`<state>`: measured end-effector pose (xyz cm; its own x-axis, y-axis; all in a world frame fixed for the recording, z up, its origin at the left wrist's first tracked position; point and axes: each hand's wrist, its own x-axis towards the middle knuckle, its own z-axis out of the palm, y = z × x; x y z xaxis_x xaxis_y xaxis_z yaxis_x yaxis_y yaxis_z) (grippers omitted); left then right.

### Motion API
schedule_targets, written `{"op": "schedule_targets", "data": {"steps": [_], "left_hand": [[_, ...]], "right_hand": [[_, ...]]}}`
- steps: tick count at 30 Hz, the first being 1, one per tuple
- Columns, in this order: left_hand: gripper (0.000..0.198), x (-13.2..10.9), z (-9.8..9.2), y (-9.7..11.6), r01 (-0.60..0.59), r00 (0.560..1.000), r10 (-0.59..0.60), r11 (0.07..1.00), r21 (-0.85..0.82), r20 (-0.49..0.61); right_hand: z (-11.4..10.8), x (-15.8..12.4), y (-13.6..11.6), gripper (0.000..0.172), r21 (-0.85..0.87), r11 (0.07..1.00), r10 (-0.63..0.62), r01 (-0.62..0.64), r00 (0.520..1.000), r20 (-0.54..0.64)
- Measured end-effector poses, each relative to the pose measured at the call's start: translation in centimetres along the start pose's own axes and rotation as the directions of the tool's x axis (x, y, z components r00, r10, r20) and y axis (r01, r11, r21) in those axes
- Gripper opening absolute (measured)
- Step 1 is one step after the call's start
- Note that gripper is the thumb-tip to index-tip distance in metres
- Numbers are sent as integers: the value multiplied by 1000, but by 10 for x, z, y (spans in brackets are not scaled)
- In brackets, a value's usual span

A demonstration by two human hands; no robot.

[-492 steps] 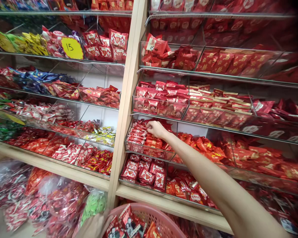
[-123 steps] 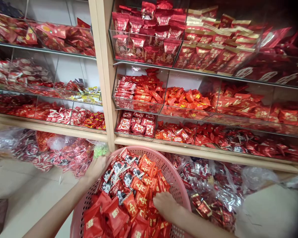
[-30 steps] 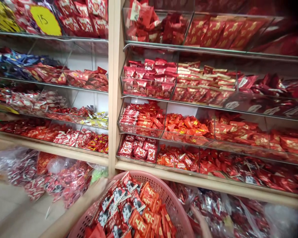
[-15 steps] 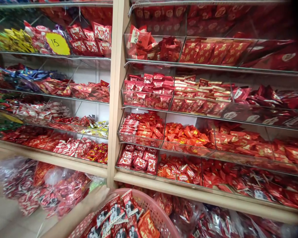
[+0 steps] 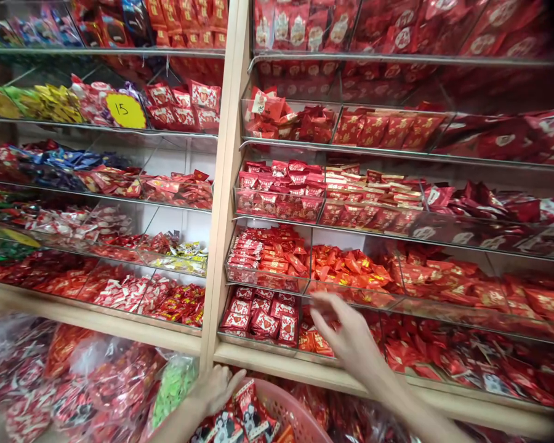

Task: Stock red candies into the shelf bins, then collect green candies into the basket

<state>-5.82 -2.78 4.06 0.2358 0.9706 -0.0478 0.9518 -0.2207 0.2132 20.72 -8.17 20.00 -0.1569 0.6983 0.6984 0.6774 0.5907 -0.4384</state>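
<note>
My right hand [image 5: 344,332] is raised in front of the lower clear bins, fingers spread and blurred by motion, with nothing visible in it. It hovers before a bin of small red packets [image 5: 316,338] and just below a bin of orange-red sweets [image 5: 346,271]. My left hand [image 5: 215,387] grips the rim of a pink plastic basket [image 5: 295,412] at the bottom edge. The basket holds red packets and black-and-white printed packets [image 5: 247,415].
Wooden shelving with a central upright post [image 5: 226,184] carries tiers of clear bins full of red wrapped sweets. A yellow "15" price tag [image 5: 125,111] sits upper left. Clear plastic bags of sweets [image 5: 96,381] are piled on the floor at lower left.
My right hand has risen from below the basket into view in front of the lower bins. The view has tilted upward, so less of the basket shows. My left hand stays on the rim.
</note>
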Motion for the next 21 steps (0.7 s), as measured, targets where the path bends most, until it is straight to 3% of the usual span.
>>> {"op": "schedule_targets", "data": {"steps": [3, 5, 7, 10, 14, 18, 21], "left_hand": [[74, 3, 6, -6, 1, 1000, -1, 1000, -8, -24], [75, 6, 10, -11, 24, 998, -26, 999, -25, -49], [73, 8, 14, -16, 30, 998, -32, 999, -24, -57], [71, 8, 17, -21, 42, 996, -43, 999, -12, -74], [71, 6, 17, -22, 50, 997, -51, 999, -10, -64], [72, 8, 18, -22, 55, 997, -55, 998, -1, -59], [72, 10, 20, -22, 41, 997, -41, 999, -7, -59]], "right_hand": [[9, 101, -14, 18, -201, 974, -98, 105, 994, 44], [22, 147, -17, 20, -389, 921, 16, 24, 995, 98], [36, 173, -16, 24, -538, 841, 132, -52, 985, 111], [51, 190, -11, 30, -617, 776, 254, -128, 960, 120], [56, 196, -2, 28, -609, 779, 306, -153, 939, 155], [52, 195, -1, 29, -610, 790, 183, -69, 975, 127], [51, 195, -5, 29, -674, 735, 28, 66, 992, 127]]}}
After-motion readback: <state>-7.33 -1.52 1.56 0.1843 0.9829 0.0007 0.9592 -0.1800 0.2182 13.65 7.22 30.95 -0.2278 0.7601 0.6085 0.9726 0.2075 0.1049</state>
